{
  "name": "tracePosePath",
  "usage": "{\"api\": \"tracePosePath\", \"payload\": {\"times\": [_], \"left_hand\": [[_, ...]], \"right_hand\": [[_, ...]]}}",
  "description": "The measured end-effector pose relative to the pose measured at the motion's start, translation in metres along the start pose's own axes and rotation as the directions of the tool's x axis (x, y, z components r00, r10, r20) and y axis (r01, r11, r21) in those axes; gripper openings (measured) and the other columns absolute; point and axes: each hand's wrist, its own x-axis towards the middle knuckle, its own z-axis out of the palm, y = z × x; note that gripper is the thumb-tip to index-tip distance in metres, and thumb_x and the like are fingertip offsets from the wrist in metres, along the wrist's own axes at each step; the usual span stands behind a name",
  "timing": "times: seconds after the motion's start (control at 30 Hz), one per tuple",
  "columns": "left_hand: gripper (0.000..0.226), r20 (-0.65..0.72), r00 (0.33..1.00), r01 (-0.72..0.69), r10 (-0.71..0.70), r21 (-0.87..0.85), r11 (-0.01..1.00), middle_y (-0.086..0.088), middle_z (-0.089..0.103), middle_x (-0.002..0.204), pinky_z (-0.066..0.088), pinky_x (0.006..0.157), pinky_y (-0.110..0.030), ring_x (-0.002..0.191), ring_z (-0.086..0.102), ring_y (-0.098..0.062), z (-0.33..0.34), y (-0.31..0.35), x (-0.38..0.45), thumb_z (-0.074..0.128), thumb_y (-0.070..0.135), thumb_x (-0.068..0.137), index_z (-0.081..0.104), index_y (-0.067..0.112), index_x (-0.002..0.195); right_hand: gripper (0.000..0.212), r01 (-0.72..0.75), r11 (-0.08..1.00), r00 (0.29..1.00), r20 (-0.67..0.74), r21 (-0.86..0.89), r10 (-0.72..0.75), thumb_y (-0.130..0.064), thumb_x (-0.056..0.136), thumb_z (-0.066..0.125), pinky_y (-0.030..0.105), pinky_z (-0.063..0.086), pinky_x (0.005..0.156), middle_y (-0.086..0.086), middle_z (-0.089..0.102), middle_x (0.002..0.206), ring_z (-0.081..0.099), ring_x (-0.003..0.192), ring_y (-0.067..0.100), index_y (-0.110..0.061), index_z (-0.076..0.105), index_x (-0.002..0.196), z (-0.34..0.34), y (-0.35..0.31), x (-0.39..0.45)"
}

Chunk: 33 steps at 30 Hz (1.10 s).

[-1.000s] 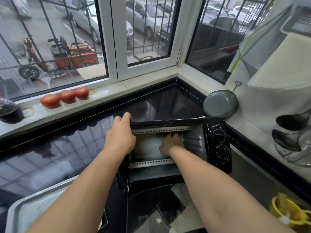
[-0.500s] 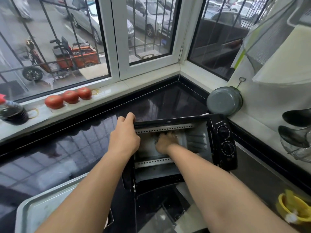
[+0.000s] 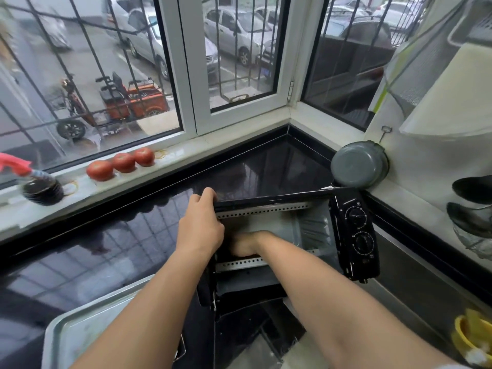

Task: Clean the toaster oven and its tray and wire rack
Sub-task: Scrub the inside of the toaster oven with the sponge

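Two hands are occupied with the oven (image 3: 292, 249), which stands on the dark worktop (image 3: 106, 235) in the corner under the window, its door dropped open toward the viewer. Since a second ago the right hand (image 3: 243, 245) has been carried across the cavity from the right-of-middle part of the back wall to the left side, low down, so a sweep across the inside appears to be under way and the wiping of the cavity is judged to be in progress rather than finished. The left hand (image 3: 201, 225) has been kept where it was, closed over the oven's top left corner as a brace. Whether a cloth is held in the right hand cannot be told: its fingers are curled and pressed to the metal, half hidden behind the left wrist, and nothing is seen between them. The tray (image 3: 80, 334) lies on the worktop at the near left, just beside the open door, its near end cut off by the frame and part of it covered by the left forearm. No wire rack can be made out anywhere. The cavity floor and left wall are largely hidden by the arms. Three tomatoes (image 3: 122, 163) sit on the sill behind, well apart from the work.
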Motion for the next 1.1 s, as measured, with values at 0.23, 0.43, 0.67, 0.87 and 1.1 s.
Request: {"api": "tracePosePath", "payload": {"times": [0.23,0.43,0.67,0.87,1.1], "left_hand": [[0.047,-0.007,1.000,0.015,-0.015,0.003,1.000,-0.002,0.047,0.111,0.045,0.080,-0.045,0.099,0.058,-0.040,-0.001,0.004,-0.003,0.049,-0.007,0.079,0.048,0.026,0.112],[0.042,0.000,1.000,0.019,-0.019,0.014,1.000,0.002,0.048,0.110,0.042,0.073,-0.040,0.095,0.057,-0.034,-0.003,0.009,-0.006,0.051,-0.004,0.081,0.044,0.031,0.104],[0.043,0.018,0.999,0.027,-0.028,0.025,0.999,0.003,0.048,0.112,0.043,0.076,-0.039,0.100,0.056,-0.030,-0.007,0.012,-0.014,0.051,-0.003,0.082,0.045,0.030,0.107],[0.040,0.031,0.998,0.057,-0.058,0.019,0.998,0.001,0.047,0.111,0.047,0.074,-0.043,0.089,0.056,-0.032,-0.005,0.009,-0.002,0.048,-0.003,0.085,0.043,0.030,0.107],[0.038,0.007,0.999,0.034,-0.034,0.021,0.999,0.000,0.047,0.108,0.036,0.071,-0.038,0.088,0.053,-0.031,0.001,0.002,0.005,0.050,-0.002,0.085,0.044,0.029,0.107]], "right_hand": [[0.044,-0.305,0.933,0.934,0.131,-0.191,0.333,-0.039,0.100,0.038,0.032,0.046,0.087,0.010,0.054,0.137,0.057,0.107,0.027,-0.017,0.056,0.132,-0.036,0.063,-0.054],[0.046,-0.043,0.998,0.994,0.102,-0.046,0.048,-0.032,0.107,0.033,0.035,0.035,0.106,0.011,0.041,0.154,0.044,0.136,0.027,-0.011,0.043,0.148,-0.025,0.020,-0.054],[0.046,0.008,1.000,0.997,0.082,0.018,-0.010,-0.024,0.107,0.031,0.034,0.028,0.114,0.010,0.036,0.159,0.037,0.143,0.024,-0.011,0.041,0.151,-0.015,0.014,-0.039],[0.039,-0.186,0.980,0.979,0.078,-0.069,0.191,-0.037,0.094,0.056,0.032,0.051,0.090,0.006,0.063,0.130,0.063,0.107,0.025,-0.013,0.065,0.123,-0.030,0.075,-0.030],[0.038,-0.091,0.950,0.971,0.183,-0.298,0.151,-0.037,0.097,0.056,0.038,0.047,0.104,0.004,0.059,0.135,0.056,0.120,0.024,-0.015,0.064,0.128,-0.032,0.058,-0.020]]}}
